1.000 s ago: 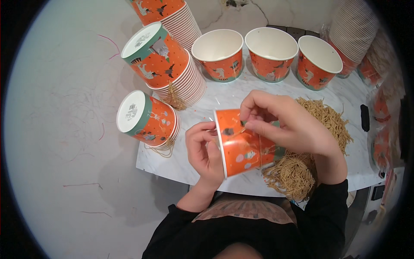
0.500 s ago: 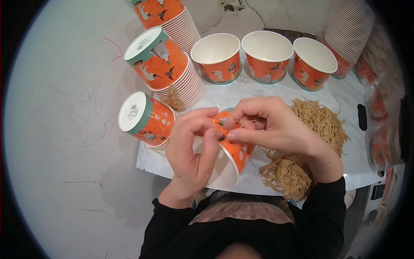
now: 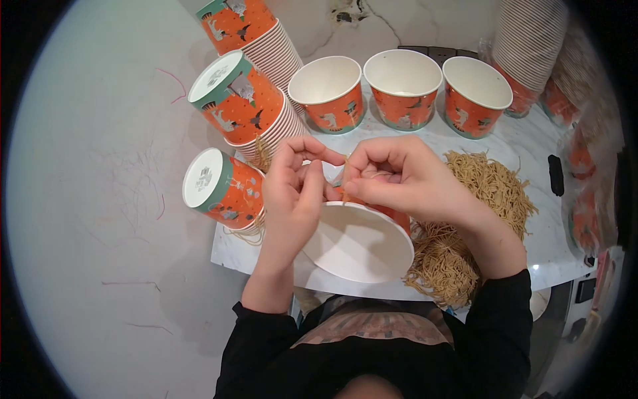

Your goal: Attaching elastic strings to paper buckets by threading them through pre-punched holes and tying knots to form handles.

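An orange paper tub [image 3: 359, 243] lies tipped on the table in front of me, its white mouth turned toward me. Behind its rim, my left hand [image 3: 296, 189] and my right hand [image 3: 402, 176] meet with fingers bent. A short piece of tan string [image 3: 346, 161] shows between the left fingertips and the right ones. My right thumb and fingers are pinched on it. The left fingers are curled at the string, and their lower tips are close to the rim. Most of the tub's printed side is hidden by my hands.
A big heap of tan string [image 3: 492, 189] lies right of my hands. Upside-down stacked tubs [image 3: 246, 103] lean at the left, another tub stack [image 3: 226, 186] nearer. A row of upright tubs [image 3: 403, 83] stands behind. Tall bagged stacks [image 3: 531, 40] are far right.
The tub has turned so its mouth faces me more and sits further right. My left hand has risen, its index finger now stretched to the string by the right hand.
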Demonstrator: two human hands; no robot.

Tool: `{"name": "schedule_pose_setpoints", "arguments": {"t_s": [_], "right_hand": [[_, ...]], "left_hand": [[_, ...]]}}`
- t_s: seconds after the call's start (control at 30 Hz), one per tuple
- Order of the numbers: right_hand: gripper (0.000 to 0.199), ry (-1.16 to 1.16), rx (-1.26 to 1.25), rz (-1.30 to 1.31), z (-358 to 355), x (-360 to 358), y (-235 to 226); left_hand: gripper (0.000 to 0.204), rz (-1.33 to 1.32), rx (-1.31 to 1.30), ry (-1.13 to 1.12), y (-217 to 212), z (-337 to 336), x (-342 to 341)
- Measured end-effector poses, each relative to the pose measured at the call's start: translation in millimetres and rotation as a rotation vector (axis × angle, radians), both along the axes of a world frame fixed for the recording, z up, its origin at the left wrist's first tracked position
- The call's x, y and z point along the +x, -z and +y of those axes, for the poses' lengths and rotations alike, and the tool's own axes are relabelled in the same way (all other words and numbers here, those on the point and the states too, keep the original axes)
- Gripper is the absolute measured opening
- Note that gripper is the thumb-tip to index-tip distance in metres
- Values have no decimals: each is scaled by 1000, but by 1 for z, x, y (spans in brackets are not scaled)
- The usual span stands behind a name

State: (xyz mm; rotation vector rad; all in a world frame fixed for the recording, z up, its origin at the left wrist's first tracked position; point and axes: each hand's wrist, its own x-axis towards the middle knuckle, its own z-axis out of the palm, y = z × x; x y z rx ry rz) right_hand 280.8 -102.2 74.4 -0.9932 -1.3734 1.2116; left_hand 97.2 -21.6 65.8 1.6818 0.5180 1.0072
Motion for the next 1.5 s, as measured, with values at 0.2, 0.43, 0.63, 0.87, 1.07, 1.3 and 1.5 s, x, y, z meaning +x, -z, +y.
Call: {"name": "schedule_pose_setpoints", "arguments": {"t_s": [0.2,0.43,0.63,0.87,1.07,1.3,1.5], "right_hand": [[10,50,13,112,9,6,10],[7,28,-8,241,11,5,11],[6,28,-24,289,8,6,7],[9,48,245,-419,-4,47,-22],[24,287,712,-797,8,40,-2],[25,242,714,-631,29,32,18],[13,131,489,-504,32,43,21]], "left_hand": [[13,93,-477,342,-7,20,-6],[19,-45,-520,445,9,22,2],[16,20,-577,543,3,26,6],[9,-117,-775,671,30,49,3],[6,-147,-883,719,38,42,6],[9,-135,-881,738,53,38,9],[16,-202,-882,727,65,38,11]]}}
